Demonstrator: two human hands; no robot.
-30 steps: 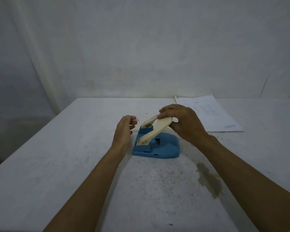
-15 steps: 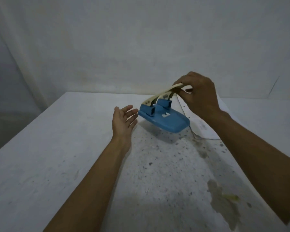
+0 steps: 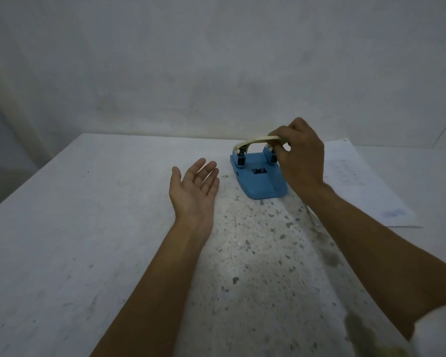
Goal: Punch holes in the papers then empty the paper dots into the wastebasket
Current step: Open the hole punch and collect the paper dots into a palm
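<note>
A blue hole punch (image 3: 262,180) with a cream lever rests on the white speckled table (image 3: 88,228), its flat base pointing toward me. My right hand (image 3: 300,155) grips the right end of the lever from above. My left hand (image 3: 195,188) lies palm up with fingers apart, just left of the punch and not touching it. White printed papers (image 3: 358,186) lie flat to the right of the punch, partly hidden by my right forearm. No wastebasket is in view.
A pale wall (image 3: 216,60) stands right behind the table's far edge. Dark specks and a stain (image 3: 327,256) mark the tabletop near my right forearm. The table's left edge drops off at the left of the view.
My right hand lifted the punch by its lever, turned it and set it down farther right with its base toward me. My left hand turned palm up.
</note>
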